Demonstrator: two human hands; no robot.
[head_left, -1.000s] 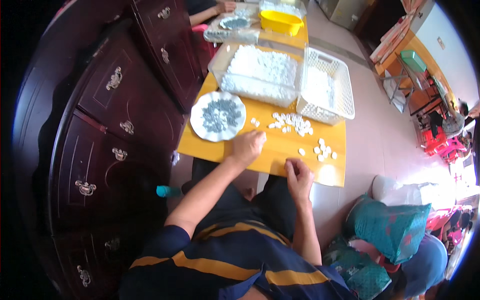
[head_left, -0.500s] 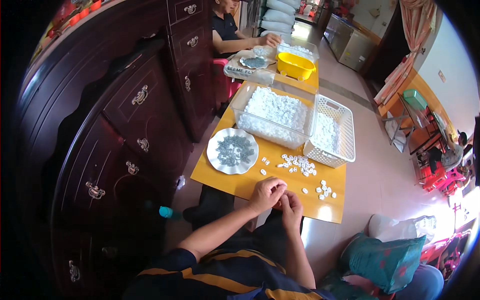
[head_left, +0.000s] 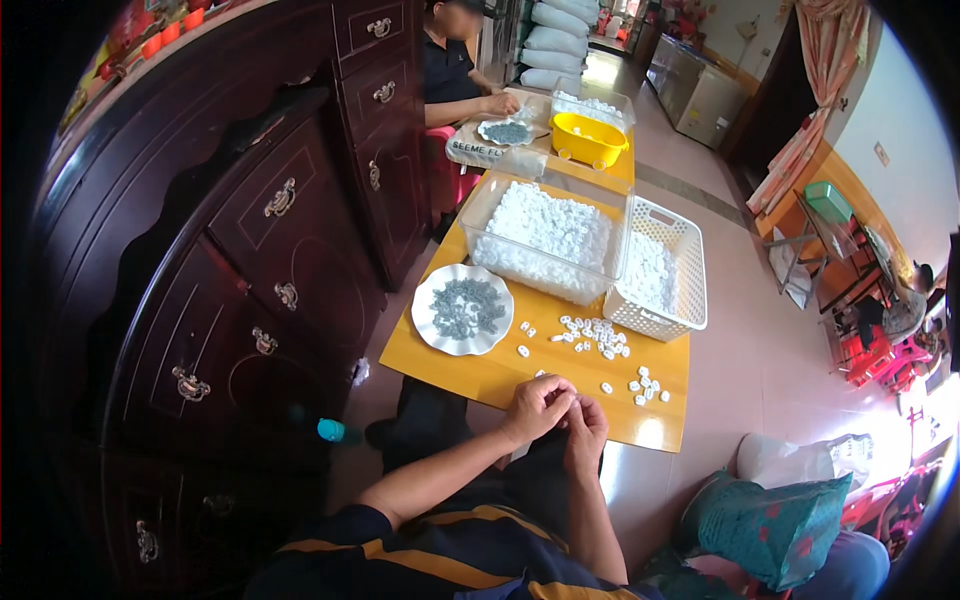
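Holds left hand (head_left: 540, 410) and right hand (head_left: 587, 440) fingertip to fingertip at the near edge of the worktop (head_left: 440, 368), with fingers curled and thumbs bent inward. Cannot tell how tightly closed, or on what; cannot make out the direction or long axis of anything between them. Lie scattered just beyond on the worktop: small white oval pieces (head_left: 598, 338), with long axes turned many ways. Shows dark printed lettering, farther off, on a flat pale bag (head_left: 480, 150).
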